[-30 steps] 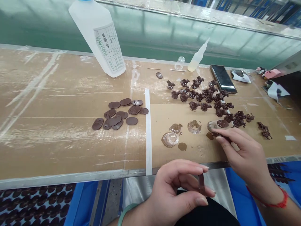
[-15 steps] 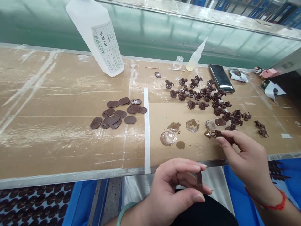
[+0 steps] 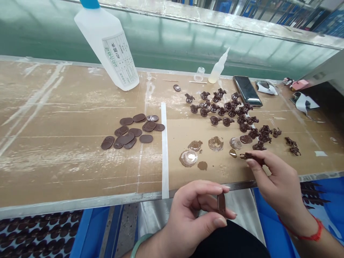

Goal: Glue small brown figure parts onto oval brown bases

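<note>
Between the fingertips and thumb of my left hand [image 3: 197, 211] is a brown oval base [image 3: 221, 203], held on edge just off the table's front. My right hand [image 3: 278, 175] pinches a small dark-brown figurine [image 3: 246, 156] low over the cardboard, beside a small glue puddle [image 3: 232, 153]; the figurine's shape is partly hidden by the fingers. Past that hand stand several brown figurines on bases [image 3: 228, 122]. One flat oval base [image 3: 245, 139] lies near a clear round patch [image 3: 235, 143]. Loose oval bases [image 3: 127, 138] are piled left of the white tape strip [image 3: 165, 154].
A large white bottle [image 3: 115, 50] leans at the back left. A small nozzle bottle [image 3: 219, 68], a clear cap [image 3: 199, 74] and a phone [image 3: 247, 91] sit along the back. Blue crates [image 3: 90, 229] of brown parts flank my lap below the table edge.
My right hand has drawn the figurine slightly back from the glue puddle. My left hand keeps its hold, with the base turned a little more face-on. The view has shifted slightly.
</note>
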The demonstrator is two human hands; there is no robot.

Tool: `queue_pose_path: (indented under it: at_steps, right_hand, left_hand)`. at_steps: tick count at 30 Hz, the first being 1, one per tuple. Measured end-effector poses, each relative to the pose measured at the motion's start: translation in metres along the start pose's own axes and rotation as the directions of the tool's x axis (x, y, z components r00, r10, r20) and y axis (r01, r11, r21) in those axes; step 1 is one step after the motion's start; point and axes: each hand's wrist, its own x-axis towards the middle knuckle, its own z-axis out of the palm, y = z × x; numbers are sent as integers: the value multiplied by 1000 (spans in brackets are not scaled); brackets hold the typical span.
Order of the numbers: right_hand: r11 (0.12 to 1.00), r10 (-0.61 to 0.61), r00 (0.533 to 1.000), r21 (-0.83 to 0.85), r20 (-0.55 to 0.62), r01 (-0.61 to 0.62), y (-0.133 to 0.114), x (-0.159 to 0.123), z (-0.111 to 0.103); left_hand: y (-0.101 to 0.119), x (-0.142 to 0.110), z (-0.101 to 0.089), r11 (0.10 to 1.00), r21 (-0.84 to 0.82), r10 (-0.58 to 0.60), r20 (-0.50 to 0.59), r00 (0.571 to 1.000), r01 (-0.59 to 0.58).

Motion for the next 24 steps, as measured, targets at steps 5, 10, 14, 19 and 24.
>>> queue_pose_path:
  at_steps: [5,10,14,19,24]
  right_hand:
    - [999,-27,999,-20,-32,26,-1,3,0]
    - [994,54,980,-87,-190,-72,8,16,-6]
    - [988,64,973,-122,-220,-92,20,28,-6]
    - [991,32,983,-122,-182,-54,26,33,-2]
    - [992,11,984,-125,-177,-33,27,34,-1]
  left_hand:
    - [1,1,1,1000,-9,-5,0,1000,5]
    - [-3,1,-2,1000,-3,19,-6,1000,-19]
    - [-12,-1,-7,996,-19,84,14,996,-84]
    - [-20,-1,-12,992,-15,123,12,992,-123]
    - [-21,-1,-14,990,17,140,14,990,-141]
